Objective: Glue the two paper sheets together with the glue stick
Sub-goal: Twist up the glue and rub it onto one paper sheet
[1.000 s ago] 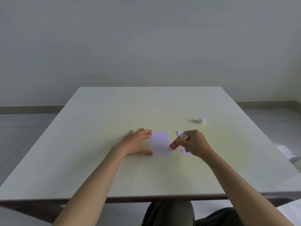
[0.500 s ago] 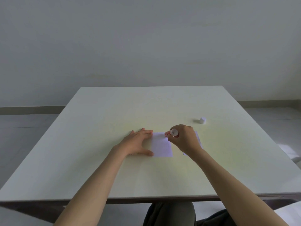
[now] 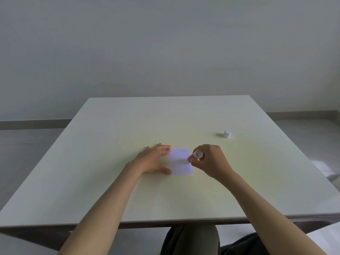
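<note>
A small white paper sheet (image 3: 180, 161) lies flat on the pale table (image 3: 165, 122). My left hand (image 3: 154, 159) rests flat on the table, fingertips and thumb pinning the sheet's left edge. My right hand (image 3: 211, 161) grips a red glue stick (image 3: 196, 156), held nearly upright with its white base toward me and its tip down at the sheet's right edge. The second paper sheet is hidden under my right hand.
The glue stick's white cap (image 3: 227, 134) stands on the table to the far right of my right hand. The table's front edge runs just above my lap.
My right hand turned the glue stick from slanted to upright and carried it left onto the sheet, then down along its right side. My left hand stayed put.
</note>
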Demonstrator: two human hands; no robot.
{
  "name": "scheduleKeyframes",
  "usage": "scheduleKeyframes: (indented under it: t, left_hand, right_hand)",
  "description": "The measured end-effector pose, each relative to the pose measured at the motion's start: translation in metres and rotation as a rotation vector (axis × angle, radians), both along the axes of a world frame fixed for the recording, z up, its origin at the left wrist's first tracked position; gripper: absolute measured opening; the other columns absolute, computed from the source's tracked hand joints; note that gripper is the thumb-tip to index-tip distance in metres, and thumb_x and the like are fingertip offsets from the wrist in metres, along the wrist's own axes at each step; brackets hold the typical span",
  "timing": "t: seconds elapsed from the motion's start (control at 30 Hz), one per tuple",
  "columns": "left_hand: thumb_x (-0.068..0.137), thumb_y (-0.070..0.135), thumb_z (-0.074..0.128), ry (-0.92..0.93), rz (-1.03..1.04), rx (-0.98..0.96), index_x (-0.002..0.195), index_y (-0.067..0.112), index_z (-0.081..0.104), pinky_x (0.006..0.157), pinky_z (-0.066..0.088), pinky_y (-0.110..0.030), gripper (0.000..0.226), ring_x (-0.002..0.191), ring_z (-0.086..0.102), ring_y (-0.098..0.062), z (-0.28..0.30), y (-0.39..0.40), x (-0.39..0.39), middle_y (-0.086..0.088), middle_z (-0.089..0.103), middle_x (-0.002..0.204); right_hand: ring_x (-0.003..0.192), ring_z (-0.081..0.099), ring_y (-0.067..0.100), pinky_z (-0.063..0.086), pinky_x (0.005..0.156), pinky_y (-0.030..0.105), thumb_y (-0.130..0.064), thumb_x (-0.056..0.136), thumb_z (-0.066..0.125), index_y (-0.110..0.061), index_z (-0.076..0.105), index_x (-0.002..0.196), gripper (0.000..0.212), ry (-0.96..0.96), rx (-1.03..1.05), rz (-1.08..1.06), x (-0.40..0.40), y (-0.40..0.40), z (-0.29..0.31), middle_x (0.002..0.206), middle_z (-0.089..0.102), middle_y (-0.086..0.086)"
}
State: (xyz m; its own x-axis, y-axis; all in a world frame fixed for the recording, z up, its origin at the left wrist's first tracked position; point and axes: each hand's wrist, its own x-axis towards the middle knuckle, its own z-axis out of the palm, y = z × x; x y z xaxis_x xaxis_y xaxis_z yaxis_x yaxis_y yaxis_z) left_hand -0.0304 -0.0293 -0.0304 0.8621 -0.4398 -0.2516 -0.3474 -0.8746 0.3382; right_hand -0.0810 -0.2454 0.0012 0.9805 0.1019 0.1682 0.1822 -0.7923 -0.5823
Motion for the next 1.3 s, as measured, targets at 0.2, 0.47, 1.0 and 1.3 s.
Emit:
scheduleKeyframes:
  t: [0.2, 0.47, 1.0, 1.3]
  left_hand:
    - [0.074, 0.055, 0.068, 0.001, 0.005, -0.015, 0.148, 0.024, 0.024, 0.12, 0.005, -0.041, 0.092, 0.146, 0.004, -0.005, 0.002, -0.002, -0.002, 0.018, 0.014, 0.157]
    - [0.075, 0.052, 0.068, -0.001, -0.007, 0.004, 0.148, 0.023, 0.023, 0.12, 0.007, -0.043, 0.09, 0.147, 0.004, -0.007, 0.003, -0.001, -0.002, 0.017, 0.013, 0.157]
    - [0.075, 0.054, 0.066, 0.028, -0.014, 0.015, 0.149, 0.023, 0.019, 0.12, 0.003, -0.044, 0.093, 0.147, 0.0, -0.007, 0.005, -0.003, -0.002, 0.017, 0.009, 0.158]
    - [0.073, 0.051, 0.07, 0.051, 0.026, -0.057, 0.147, 0.026, 0.024, 0.12, 0.001, -0.042, 0.091, 0.146, 0.0, -0.004, 0.004, -0.001, -0.002, 0.021, 0.017, 0.155]
  right_hand:
    - [0.054, 0.047, 0.015, 0.032, 0.054, 0.016, -0.013, 0.07, 0.062, -0.02, 0.05, 0.05, 0.025, 0.042, -0.018, 0.029, -0.006, 0.005, 0.01, 0.053, 0.054, -0.002]
    - [0.055, 0.043, 0.016, 0.032, 0.051, 0.025, -0.008, 0.063, 0.067, -0.001, 0.062, 0.062, 0.009, 0.026, 0.133, -0.008, 0.003, 0.015, 0.031, 0.054, 0.054, -0.001]
    - [0.048, 0.027, 0.013, 0.02, 0.047, 0.023, -0.01, 0.072, 0.064, 0.004, 0.065, 0.065, 0.016, 0.151, 0.197, -0.068, -0.001, -0.007, 0.037, 0.047, 0.035, -0.003]
    - [0.055, 0.046, 0.018, 0.034, 0.047, 0.022, -0.02, 0.071, 0.07, -0.004, 0.071, 0.069, 0.016, 0.204, 0.307, -0.002, 0.016, 0.033, 0.023, 0.063, 0.062, 0.011]
